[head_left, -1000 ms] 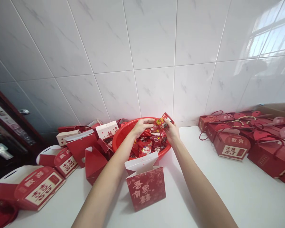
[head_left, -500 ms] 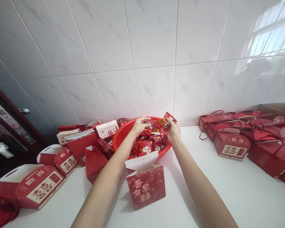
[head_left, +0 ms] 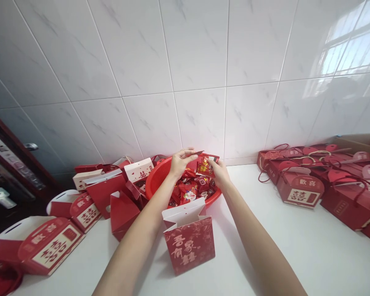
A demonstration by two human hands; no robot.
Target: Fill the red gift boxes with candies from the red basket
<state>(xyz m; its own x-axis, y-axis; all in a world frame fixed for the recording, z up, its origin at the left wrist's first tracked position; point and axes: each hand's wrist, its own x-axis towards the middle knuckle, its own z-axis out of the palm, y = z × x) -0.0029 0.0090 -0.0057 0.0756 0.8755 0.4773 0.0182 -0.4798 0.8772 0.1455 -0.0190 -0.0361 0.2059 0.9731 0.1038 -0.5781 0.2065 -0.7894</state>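
My left hand (head_left: 180, 163) is over the back of a red plastic basket (head_left: 156, 181), pinching a small dark red wrapped candy (head_left: 199, 152) seen nearly edge-on. At the basket's right side, my right hand (head_left: 220, 172) is closed on red-and-gold candy packets (head_left: 206, 165), which lean toward the left hand. Beneath both hands lies a heap of red wrapped candies (head_left: 188, 191). In front of the basket, between my forearms, an open red gift box (head_left: 189, 244) with pale lettering stands upright on the white table; its inside bottom is hidden.
Opened red boxes (head_left: 51, 246) and a white-fronted box (head_left: 139, 169) crowd the left side. Closed red boxes with cord handles (head_left: 301, 187) are packed at the right, near a cardboard carton (head_left: 357, 142). A tiled wall (head_left: 200, 119) rises behind the basket.
My right hand has shifted left and slightly down with the packets, closer to my left hand. A candy now shows raised between the left hand's fingers.
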